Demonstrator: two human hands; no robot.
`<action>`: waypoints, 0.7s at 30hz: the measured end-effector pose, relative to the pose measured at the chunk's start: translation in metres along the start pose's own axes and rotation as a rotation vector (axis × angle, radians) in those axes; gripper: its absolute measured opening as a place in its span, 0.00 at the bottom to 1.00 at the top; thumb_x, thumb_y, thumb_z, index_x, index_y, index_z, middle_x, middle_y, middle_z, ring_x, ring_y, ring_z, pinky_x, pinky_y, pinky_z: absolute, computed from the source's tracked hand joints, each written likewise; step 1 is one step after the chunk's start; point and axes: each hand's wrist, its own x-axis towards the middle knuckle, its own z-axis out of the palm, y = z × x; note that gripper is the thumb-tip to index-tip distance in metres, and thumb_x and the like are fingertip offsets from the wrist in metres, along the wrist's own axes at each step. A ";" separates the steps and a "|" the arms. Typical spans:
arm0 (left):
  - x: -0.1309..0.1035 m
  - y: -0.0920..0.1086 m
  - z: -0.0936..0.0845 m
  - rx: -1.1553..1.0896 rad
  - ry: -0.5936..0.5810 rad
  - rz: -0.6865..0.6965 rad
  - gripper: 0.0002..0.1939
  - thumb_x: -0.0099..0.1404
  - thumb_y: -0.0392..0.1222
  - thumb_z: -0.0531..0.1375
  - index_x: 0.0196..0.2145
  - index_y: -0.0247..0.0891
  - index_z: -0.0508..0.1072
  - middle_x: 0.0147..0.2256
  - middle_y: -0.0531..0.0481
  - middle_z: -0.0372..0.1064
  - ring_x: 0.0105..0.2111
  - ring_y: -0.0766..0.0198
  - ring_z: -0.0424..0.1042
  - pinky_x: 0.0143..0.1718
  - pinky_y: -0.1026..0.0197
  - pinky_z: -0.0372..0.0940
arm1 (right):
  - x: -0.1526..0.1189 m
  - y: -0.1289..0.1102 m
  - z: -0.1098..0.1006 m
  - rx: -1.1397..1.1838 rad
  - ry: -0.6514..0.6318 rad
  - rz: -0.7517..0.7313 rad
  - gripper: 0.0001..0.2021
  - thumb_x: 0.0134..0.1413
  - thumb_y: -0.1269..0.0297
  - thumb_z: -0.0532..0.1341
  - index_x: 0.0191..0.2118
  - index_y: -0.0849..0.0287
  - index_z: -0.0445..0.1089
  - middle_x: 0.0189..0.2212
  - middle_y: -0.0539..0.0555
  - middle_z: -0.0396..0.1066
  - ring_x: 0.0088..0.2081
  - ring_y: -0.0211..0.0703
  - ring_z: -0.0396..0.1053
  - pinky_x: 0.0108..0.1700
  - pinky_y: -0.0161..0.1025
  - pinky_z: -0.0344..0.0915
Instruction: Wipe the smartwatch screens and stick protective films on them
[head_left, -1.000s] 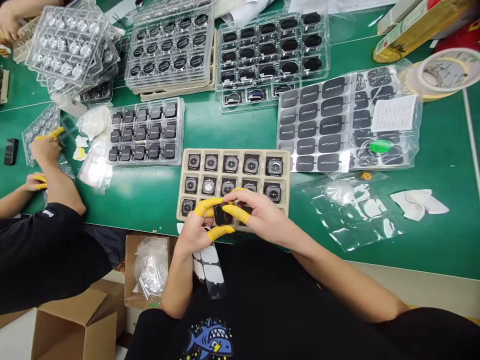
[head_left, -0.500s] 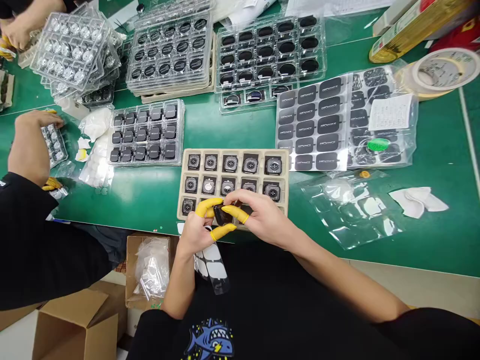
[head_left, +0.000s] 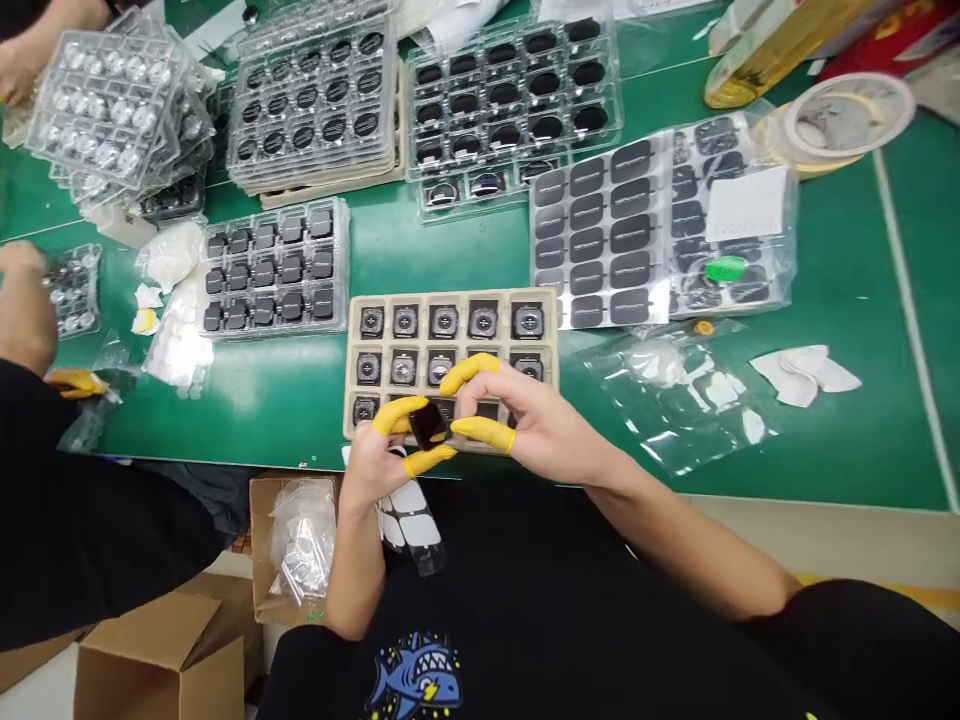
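Note:
My left hand (head_left: 370,468), with yellow finger cots on its thumb and finger, pinches a black smartwatch body (head_left: 428,427) by its edges. Its dark glossy face is turned up. At the watch's right side is my right hand (head_left: 559,428), also in yellow cots. The right thumb and index finger stand apart in a curve, the thumb tip close to the watch; whether it touches I cannot tell. Beneath both hands lies a beige tray (head_left: 388,346) of watch bodies, sensor backs up, its front row partly covered. A strip of white stickers (head_left: 418,530) hangs below my left wrist.
Left of the tray stands a clear tray stack (head_left: 262,270) of black square pieces. A dark label sheet (head_left: 585,245), clear plastic film (head_left: 675,400), a white cloth (head_left: 804,375) and tape rolls (head_left: 847,115) lie rightward. At far left, a co-worker's hand (head_left: 26,300) is by another tray.
My right fingers have spread and drawn away from the watch, which now shows its dark face more fully. The whole view has shifted slightly; the co-worker's hand has moved left.

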 end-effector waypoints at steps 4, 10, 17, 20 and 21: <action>-0.007 -0.002 -0.008 -0.037 0.219 -0.027 0.31 0.53 0.56 0.84 0.50 0.43 0.84 0.30 0.52 0.80 0.25 0.61 0.79 0.26 0.62 0.76 | -0.041 0.013 -0.041 -0.056 0.335 0.106 0.16 0.70 0.44 0.69 0.40 0.51 0.73 0.49 0.58 0.79 0.54 0.54 0.77 0.59 0.53 0.74; -0.001 -0.016 -0.013 -0.191 0.463 -0.080 0.39 0.41 0.55 0.88 0.48 0.39 0.83 0.30 0.54 0.83 0.24 0.61 0.82 0.30 0.60 0.82 | -0.117 0.069 -0.122 -0.459 0.779 0.458 0.18 0.62 0.42 0.69 0.37 0.53 0.74 0.48 0.59 0.80 0.42 0.51 0.75 0.49 0.52 0.74; 0.014 0.003 -0.011 -0.180 0.528 -0.039 0.38 0.38 0.50 0.88 0.45 0.37 0.84 0.29 0.56 0.84 0.23 0.59 0.83 0.29 0.57 0.85 | -0.107 0.130 -0.141 -0.749 0.953 0.570 0.11 0.65 0.52 0.65 0.39 0.53 0.75 0.46 0.63 0.73 0.55 0.64 0.68 0.59 0.61 0.67; 0.014 0.004 -0.010 -0.166 0.546 -0.009 0.39 0.36 0.50 0.89 0.45 0.37 0.84 0.30 0.56 0.84 0.23 0.58 0.83 0.28 0.55 0.85 | -0.109 0.136 -0.143 -0.885 1.010 0.592 0.14 0.66 0.51 0.65 0.50 0.54 0.76 0.52 0.67 0.71 0.60 0.71 0.64 0.61 0.66 0.63; 0.013 0.003 -0.010 -0.165 0.562 0.009 0.40 0.35 0.51 0.89 0.45 0.36 0.84 0.30 0.55 0.84 0.24 0.57 0.83 0.28 0.54 0.85 | -0.115 0.136 -0.146 -0.922 1.029 0.593 0.17 0.67 0.51 0.65 0.54 0.55 0.76 0.53 0.67 0.71 0.60 0.72 0.63 0.61 0.67 0.63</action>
